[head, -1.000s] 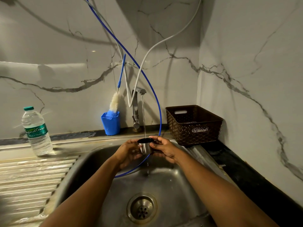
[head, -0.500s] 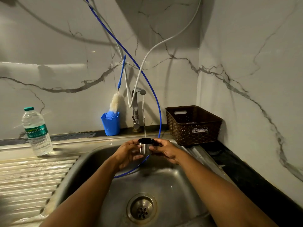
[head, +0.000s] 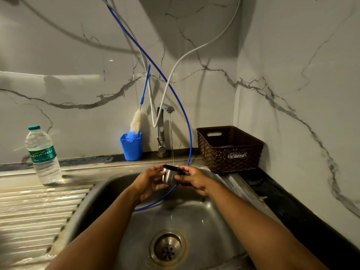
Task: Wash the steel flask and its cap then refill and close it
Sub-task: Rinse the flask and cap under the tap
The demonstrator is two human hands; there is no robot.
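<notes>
A small steel cap (head: 169,175) with a dark inside is held mouth up over the sink (head: 194,217). My left hand (head: 149,181) grips its left side and my right hand (head: 191,179) grips its right side, fingers curled round it. A thin stream of water falls from the tap (head: 164,121) into the cap. The steel flask itself is not in view.
A blue holder (head: 131,146) with a blue-handled bottle brush (head: 137,121) stands left of the tap. A brown basket (head: 229,149) sits at the right corner. A plastic water bottle (head: 43,155) stands on the ribbed drainboard (head: 39,211). Blue and white hoses (head: 181,106) hang into the sink.
The cap stays under the running stream; both hands hold it in nearly the same place, with only a slight shift of the fingers.
</notes>
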